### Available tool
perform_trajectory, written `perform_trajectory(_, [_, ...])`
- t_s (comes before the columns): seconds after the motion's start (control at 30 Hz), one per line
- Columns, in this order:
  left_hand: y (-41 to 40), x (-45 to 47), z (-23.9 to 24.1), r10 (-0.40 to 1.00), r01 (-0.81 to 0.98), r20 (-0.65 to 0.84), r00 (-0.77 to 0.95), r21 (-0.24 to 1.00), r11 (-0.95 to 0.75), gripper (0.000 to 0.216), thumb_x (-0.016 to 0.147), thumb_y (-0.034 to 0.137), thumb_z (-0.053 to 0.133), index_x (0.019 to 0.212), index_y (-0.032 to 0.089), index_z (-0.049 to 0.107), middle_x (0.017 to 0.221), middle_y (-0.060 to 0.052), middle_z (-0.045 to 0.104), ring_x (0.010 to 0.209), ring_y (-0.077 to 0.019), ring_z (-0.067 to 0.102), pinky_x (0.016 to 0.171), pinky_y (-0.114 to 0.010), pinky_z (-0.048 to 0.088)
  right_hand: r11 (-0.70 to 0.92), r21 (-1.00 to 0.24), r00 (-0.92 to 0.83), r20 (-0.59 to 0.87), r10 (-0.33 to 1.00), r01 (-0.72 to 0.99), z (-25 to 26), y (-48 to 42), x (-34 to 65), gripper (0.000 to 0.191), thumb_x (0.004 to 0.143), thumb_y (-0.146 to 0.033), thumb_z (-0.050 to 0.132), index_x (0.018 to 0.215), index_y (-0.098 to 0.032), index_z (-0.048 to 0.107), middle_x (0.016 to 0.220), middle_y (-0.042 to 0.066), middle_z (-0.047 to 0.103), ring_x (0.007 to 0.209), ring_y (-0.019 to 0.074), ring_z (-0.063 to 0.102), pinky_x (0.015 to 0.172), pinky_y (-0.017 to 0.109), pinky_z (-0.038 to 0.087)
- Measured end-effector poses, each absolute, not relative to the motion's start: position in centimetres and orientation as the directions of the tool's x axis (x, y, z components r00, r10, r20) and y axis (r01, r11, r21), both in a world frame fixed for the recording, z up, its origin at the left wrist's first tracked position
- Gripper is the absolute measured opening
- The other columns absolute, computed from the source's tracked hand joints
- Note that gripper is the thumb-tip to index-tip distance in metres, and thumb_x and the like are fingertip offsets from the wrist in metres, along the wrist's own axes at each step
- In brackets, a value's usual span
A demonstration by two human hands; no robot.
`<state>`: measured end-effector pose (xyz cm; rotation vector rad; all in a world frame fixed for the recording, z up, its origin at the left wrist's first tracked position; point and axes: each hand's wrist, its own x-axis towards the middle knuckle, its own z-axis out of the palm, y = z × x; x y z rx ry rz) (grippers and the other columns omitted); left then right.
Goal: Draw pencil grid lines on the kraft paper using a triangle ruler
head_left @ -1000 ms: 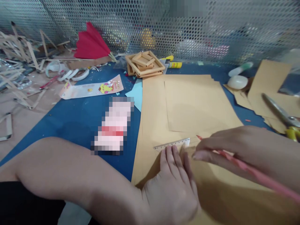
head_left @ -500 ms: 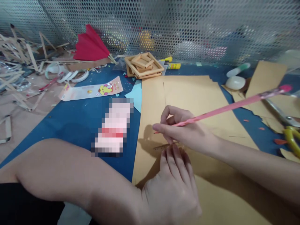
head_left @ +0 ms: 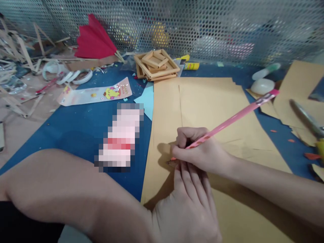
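My left hand [head_left: 188,206] lies flat, fingers stretched out, pressing on a clear ruler that is almost wholly hidden under my hands, on a stack of brown paper sheets [head_left: 210,104]. My right hand [head_left: 199,150] is closed on a pink pencil [head_left: 235,118] in a writing grip. The pencil tip touches the brown paper just beyond my left fingertips, near the sheet's left edge. The pencil's far end points up and to the right.
A blue mat [head_left: 83,125] covers the table. On it lie a pixelated pink package [head_left: 120,138], a sticker packet [head_left: 96,94], stacked wooden frames [head_left: 157,65], a red folded paper [head_left: 95,42], tape rolls [head_left: 76,76], glue sticks [head_left: 191,65], scissors [head_left: 310,123] and paper offcuts [head_left: 298,91]. A mesh wall [head_left: 177,23] stands behind.
My right hand swung from the right end of the ruler to its left end and lowered the pencil tip onto the paper. My left hand stayed pressing on the ruler.
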<state>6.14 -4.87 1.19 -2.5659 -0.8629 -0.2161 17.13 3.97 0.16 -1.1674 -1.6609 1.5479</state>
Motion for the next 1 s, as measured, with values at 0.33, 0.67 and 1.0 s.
perform_trajectory(0.33, [-5.13,6.14,1.29,0.545,0.599,0.249,0.801,-0.330,-0.730,0.037,0.077,0.009,0.047,0.109,0.000,0.065,0.097,-0.022,0.068,0.089,-0.0303,0.068,0.078,-0.036,0.058,-0.003,-0.971,-0.453,-0.114,0.884,0.238,0.09,3.96,17.26,0.030,0.069,-0.010,0.061,0.057,-0.019,0.035,0.051,-0.008,0.040,0.047,0.0071,0.045,0.041,0.019,0.039])
perform_trajectory(0.67, [-5.16,6.28,1.27,0.567,0.617,0.244,0.787,-0.316,-0.721,0.038,0.079,0.009,0.045,0.110,-0.003,0.063,0.099,-0.024,0.067,0.092,-0.0327,0.067,0.080,-0.040,0.057,0.044,-0.965,-0.444,-0.079,0.893,0.259,0.00,4.07,17.24,0.030,0.069,-0.009,0.060,0.057,-0.019,0.034,0.050,-0.009,0.034,0.047,0.0056,0.035,0.040,0.018,0.031])
perform_trajectory(1.0, [-5.08,6.43,1.24,0.569,0.627,0.263,0.779,-0.323,-0.709,0.037,0.076,0.011,0.048,0.107,-0.001,0.066,0.098,-0.024,0.067,0.089,-0.0322,0.068,0.078,-0.038,0.058,0.013,-0.965,-0.452,-0.111,0.885,0.262,0.30,4.19,17.18,0.030,0.067,-0.009,0.060,0.056,-0.019,0.034,0.049,-0.009,0.035,0.046,0.0063,0.042,0.040,0.018,0.034])
